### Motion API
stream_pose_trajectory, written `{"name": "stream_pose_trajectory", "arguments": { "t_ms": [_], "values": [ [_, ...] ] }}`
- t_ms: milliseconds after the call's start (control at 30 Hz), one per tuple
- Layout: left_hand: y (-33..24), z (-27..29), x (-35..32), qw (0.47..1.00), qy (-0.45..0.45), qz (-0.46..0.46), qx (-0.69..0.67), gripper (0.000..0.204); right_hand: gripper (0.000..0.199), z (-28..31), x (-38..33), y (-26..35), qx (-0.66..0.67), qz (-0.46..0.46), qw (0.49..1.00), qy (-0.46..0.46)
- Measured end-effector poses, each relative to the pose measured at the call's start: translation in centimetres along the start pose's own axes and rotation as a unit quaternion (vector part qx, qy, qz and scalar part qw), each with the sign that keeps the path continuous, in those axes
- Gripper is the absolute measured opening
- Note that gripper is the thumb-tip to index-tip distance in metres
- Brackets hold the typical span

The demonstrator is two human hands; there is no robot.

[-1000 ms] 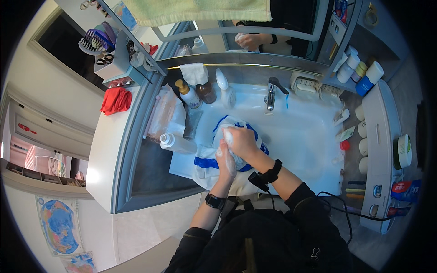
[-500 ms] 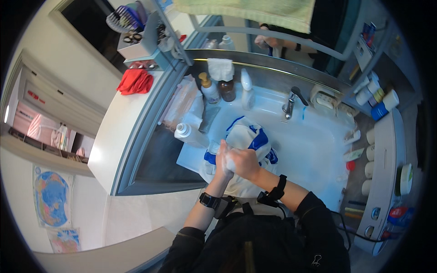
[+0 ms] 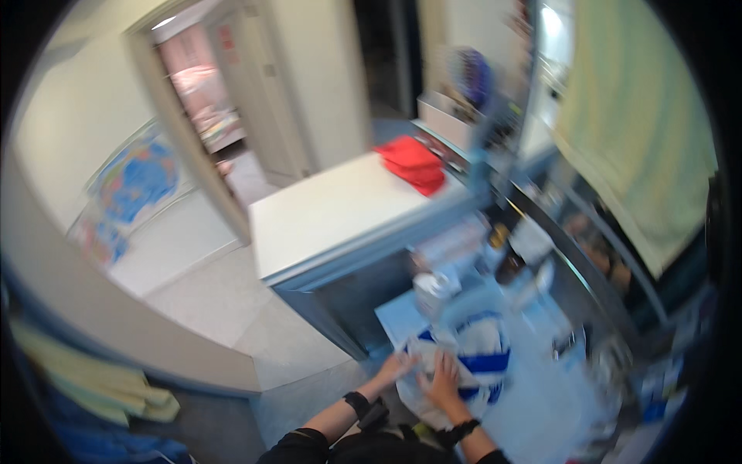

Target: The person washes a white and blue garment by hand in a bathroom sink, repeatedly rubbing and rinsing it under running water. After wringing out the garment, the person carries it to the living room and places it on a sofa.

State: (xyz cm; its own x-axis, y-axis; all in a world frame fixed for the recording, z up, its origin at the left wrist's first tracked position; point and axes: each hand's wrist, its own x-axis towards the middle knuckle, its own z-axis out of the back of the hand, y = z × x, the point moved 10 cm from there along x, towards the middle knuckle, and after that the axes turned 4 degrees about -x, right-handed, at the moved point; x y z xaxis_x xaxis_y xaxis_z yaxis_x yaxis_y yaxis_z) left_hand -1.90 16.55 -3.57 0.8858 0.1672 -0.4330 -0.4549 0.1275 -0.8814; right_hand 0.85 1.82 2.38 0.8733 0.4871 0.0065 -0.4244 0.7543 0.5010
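Note:
A white and blue cloth, apparently a garment (image 3: 485, 357), lies bunched in the white sink (image 3: 545, 387), at its left end. My right hand (image 3: 442, 380) rests on the garment with its fingers stretched out and holds nothing that I can see. Close to its left, my left hand (image 3: 396, 367) is at the garment's edge; motion smears its fingers, so their pose is unclear. Just beyond the hands stands a white bottle (image 3: 434, 292) on the sink's left ledge.
A pump bottle (image 3: 495, 243) and a white spray bottle (image 3: 535, 284) stand behind the sink, near the faucet (image 3: 570, 342). A red cloth (image 3: 413, 164) lies on the white counter (image 3: 340, 205). A yellow-green towel (image 3: 638, 131) hangs at the upper right.
My view has swung left, so the sink now sits lower right. My hands, pressed together with foam before, have come apart and lowered to the garment.

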Motion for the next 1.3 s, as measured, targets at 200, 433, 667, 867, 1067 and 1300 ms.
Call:
{"name": "stream_pose_trajectory", "arguments": {
  "t_ms": [200,433,667,867,1067,1300],
  "values": [
    [2.7,-3.8,1.6,0.978,0.052,-0.032,0.198,0.078,0.095,-7.0,-1.0,-2.3,-0.128,0.094,0.985,0.067],
    [2.4,-3.8,1.0,0.984,0.037,0.035,0.169,0.076,0.090,-5.8,-0.5,-1.5,-0.091,0.113,0.986,0.080],
    [0.2,-2.9,-0.2,0.986,0.010,0.007,0.167,0.075,0.086,-5.2,-0.1,-1.0,-0.071,0.112,0.989,0.058],
    [1.3,-3.2,0.2,0.987,0.017,0.048,0.155,0.073,0.087,-6.2,-0.6,-1.9,-0.094,0.117,0.985,0.081],
    [1.2,-3.0,0.3,0.987,0.000,0.021,0.156,0.075,0.085,-6.2,-0.3,-2.2,-0.089,0.091,0.988,0.091],
    [1.8,-3.4,0.7,0.986,0.015,0.023,0.163,0.076,0.087,-6.5,-0.5,-2.2,-0.095,0.109,0.986,0.080]
  ]
}}
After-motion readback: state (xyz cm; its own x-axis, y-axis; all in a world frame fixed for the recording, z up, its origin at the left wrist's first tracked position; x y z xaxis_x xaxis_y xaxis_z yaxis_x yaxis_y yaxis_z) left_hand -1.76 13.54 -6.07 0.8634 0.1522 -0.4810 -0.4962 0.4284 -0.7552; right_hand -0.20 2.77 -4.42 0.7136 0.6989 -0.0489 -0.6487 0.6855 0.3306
